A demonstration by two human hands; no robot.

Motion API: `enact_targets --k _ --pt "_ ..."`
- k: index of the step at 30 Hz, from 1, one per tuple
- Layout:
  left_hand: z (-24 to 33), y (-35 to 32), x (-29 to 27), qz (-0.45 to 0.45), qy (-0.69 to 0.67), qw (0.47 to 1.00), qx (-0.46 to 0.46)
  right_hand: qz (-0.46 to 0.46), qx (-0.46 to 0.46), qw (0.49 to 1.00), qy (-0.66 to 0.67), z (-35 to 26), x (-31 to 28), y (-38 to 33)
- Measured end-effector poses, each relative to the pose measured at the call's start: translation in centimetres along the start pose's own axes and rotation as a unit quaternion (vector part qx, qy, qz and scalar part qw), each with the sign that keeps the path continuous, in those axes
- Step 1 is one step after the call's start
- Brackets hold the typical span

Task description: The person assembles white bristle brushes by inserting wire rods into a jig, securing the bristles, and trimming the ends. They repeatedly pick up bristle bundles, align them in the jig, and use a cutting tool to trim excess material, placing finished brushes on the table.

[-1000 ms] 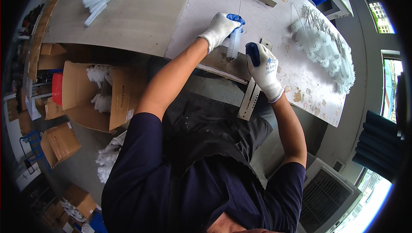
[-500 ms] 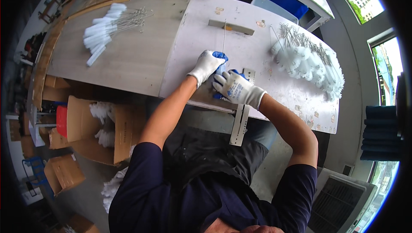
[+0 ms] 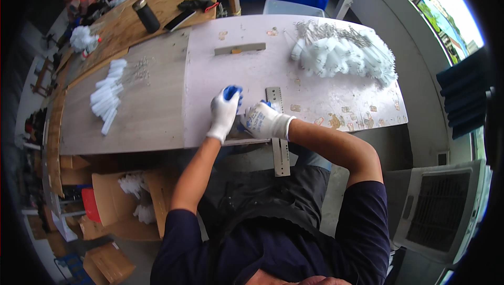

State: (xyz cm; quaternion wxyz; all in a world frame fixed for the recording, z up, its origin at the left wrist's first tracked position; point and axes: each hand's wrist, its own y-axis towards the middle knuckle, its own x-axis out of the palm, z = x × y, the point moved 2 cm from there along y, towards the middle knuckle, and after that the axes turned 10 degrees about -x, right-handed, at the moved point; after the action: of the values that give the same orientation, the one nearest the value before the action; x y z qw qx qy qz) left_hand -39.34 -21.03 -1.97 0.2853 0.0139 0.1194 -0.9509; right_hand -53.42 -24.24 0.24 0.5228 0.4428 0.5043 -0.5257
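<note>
Both gloved hands meet at the bench point(image 3: 157, 112) edge. The left hand point(image 3: 224, 112) lies flat, fingers together; whatever is under it is hidden. The right hand point(image 3: 262, 120) is curled, its grip hard to make out, touching the ruler point(image 3: 278, 138). White pile point(image 3: 341, 54) at 1 o'clock.

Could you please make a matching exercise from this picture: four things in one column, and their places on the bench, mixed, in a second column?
Things:
1. metal ruler
2. big white pile
3. dark bottle
4. small white row

Places:
A. far right of the pale board
B. on the wooden board at the far left
C. beside the right hand, sticking out over the near edge
D. on the grey board, left of the left hand

Pairs: 1-C, 2-A, 3-B, 4-D
</note>
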Motion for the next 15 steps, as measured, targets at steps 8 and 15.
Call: enact_targets --k 8,15 --pt "-6.6 -14.5 -2.0 -0.119 -0.102 0.965 -0.21 -0.083 0.138 0.982 0.101 -2.2 -2.8 -0.4" --pt "-11.9 -13.9 4.0 -0.236 -0.288 0.9 -0.228 -0.045 0.316 0.929 0.186 -4.7 -2.4 1.1"
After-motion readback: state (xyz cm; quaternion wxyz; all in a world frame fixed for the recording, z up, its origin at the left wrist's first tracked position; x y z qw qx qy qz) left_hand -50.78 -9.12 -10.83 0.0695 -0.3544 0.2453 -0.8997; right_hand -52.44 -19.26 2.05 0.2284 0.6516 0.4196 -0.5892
